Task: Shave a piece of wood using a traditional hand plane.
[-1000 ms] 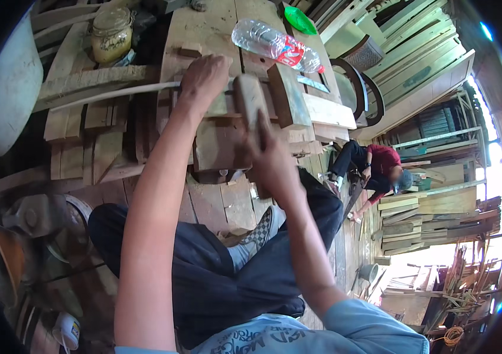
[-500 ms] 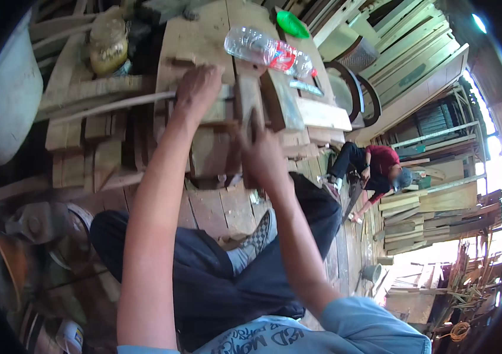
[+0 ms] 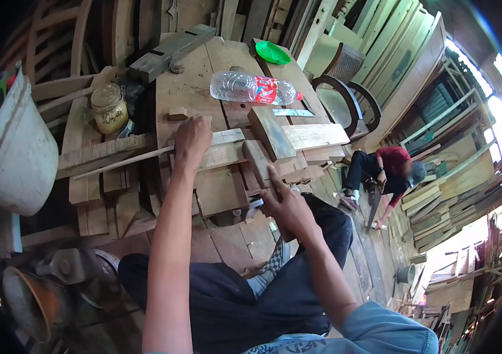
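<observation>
My left hand (image 3: 192, 140) presses down on a pale wooden plank (image 3: 222, 154) that lies across the workbench (image 3: 187, 88), fingers curled over its far edge. My right hand (image 3: 284, 205) grips the lower end of a short brown wooden block (image 3: 257, 160) that stands tilted against the plank, with the index finger stretched up along it. A small bit of metal (image 3: 254, 203) shows just left of this hand. More cut boards (image 3: 313, 135) are stacked to the right of the block.
A plastic bottle with a red label (image 3: 251, 88), a green dish (image 3: 273, 52) and a flat metal blade (image 3: 293, 112) lie on the bench. A glass jar (image 3: 108, 109) and white tub (image 3: 15, 154) are left. A person in red (image 3: 388, 171) crouches at right.
The view has tilted, so the bench and both hands sit lower in the picture. Both hands keep their hold on the plank and block.
</observation>
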`<state>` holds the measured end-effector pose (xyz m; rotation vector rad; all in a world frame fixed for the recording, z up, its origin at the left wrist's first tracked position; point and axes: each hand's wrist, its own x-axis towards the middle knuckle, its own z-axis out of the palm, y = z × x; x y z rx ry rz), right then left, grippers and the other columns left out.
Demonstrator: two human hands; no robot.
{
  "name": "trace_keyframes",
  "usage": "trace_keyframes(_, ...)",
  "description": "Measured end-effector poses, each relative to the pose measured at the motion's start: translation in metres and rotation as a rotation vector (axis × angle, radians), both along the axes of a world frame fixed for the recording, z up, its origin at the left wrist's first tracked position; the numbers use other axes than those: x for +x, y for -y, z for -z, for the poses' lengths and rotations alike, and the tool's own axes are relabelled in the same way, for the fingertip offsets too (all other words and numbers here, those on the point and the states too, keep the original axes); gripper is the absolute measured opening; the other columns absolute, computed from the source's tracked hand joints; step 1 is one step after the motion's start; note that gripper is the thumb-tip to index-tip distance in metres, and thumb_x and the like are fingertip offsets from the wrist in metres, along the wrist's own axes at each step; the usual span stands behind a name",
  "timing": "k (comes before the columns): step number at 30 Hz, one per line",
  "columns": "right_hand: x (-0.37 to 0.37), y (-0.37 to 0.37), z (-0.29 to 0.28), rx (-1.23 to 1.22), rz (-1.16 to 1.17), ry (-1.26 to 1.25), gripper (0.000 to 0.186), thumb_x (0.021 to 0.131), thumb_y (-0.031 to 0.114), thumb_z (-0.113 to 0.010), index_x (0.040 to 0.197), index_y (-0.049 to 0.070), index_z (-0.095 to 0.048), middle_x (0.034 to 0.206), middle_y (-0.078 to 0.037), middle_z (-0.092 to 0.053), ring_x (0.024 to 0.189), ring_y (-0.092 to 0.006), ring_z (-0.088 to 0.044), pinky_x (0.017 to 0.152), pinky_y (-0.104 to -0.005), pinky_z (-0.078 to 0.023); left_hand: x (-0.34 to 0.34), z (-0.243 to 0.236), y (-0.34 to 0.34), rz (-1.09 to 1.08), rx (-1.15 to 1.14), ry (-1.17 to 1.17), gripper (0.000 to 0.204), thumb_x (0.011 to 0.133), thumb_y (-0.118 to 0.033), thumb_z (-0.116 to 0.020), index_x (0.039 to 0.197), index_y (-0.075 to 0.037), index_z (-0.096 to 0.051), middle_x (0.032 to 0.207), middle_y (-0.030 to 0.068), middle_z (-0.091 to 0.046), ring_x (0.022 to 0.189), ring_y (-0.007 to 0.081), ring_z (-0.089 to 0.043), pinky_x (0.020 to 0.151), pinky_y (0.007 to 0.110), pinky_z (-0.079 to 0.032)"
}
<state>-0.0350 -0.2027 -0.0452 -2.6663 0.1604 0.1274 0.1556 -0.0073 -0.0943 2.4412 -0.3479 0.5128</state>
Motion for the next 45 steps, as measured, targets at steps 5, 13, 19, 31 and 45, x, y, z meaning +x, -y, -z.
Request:
trace_keyframes(5, 0.009, 0.017, -0.026, 0.046, 0.041, -0.054, 0.065, 0.091, 0.045, -0.054, 0.146, 0.015, -0.037, 0.1, -0.029, -0.065, 0.101, -0.0421, -0.062, 0.091, -0.0441, -0.046, -0.007, -0.009, 0.002, -0.006, 0.034, -0.016, 0.019, 0.084, -0.01, -0.05, 0.079, -0.001, -0.065, 0.087, 0.0223, -0.066, 0.085, 0.04, -0.065, 0.075, 0.048, -0.052)
trace_keyframes(13, 0.051, 0.045, -0.014, 0.031, 0.093, 0.063, 0.064, 0.087, 0.044, -0.058, 0.141, 0.011, -0.045, 0.109, -0.028, -0.063, 0.104, -0.0407, -0.061, 0.093, -0.0437, -0.046, -0.001, -0.003, 0.005, 0.036, 0.045, -0.028, 0.021, 0.087, -0.01, -0.046, 0.084, 0.001, -0.064, 0.09, 0.0247, -0.065, 0.087, 0.0426, -0.063, 0.076, 0.05, -0.05)
trace_keyframes(19, 0.058, 0.031, -0.011, 0.075, -0.009, 0.1, 0.061, 0.09, 0.043, -0.053, 0.145, 0.017, -0.04, 0.105, -0.029, -0.063, 0.101, -0.0431, -0.061, 0.088, -0.0462, -0.047, 0.0, 0.003, -0.001, 0.029, 0.019, 0.019, 0.016, 0.084, -0.007, -0.044, 0.081, -0.001, -0.059, 0.086, 0.0261, -0.063, 0.086, 0.0446, -0.062, 0.073, 0.052, -0.048)
trace_keyframes(31, 0.042, -0.024, -0.016, 0.075, -0.129, 0.084, 0.057, 0.092, 0.035, -0.052, 0.145, 0.022, -0.039, 0.092, -0.031, -0.063, 0.087, -0.0461, -0.063, 0.08, -0.0507, -0.049, 0.001, -0.003, 0.006, 0.015, 0.091, -0.057, 0.016, 0.083, -0.007, -0.047, 0.079, 0.0, -0.061, 0.088, 0.0234, -0.064, 0.085, 0.0426, -0.063, 0.074, 0.051, -0.05)
trace_keyframes(45, 0.063, -0.031, 0.03, -0.012, -0.041, 0.02, 0.043, 0.084, 0.034, -0.06, 0.118, 0.007, -0.062, 0.086, -0.024, -0.067, 0.078, -0.0404, -0.066, 0.071, -0.049, -0.053, 0.022, 0.03, 0.002, 0.078, 0.039, -0.094, 0.023, 0.087, -0.012, -0.046, 0.089, 0.003, -0.063, 0.091, 0.0297, -0.062, 0.085, 0.0449, -0.062, 0.068, 0.052, -0.047)
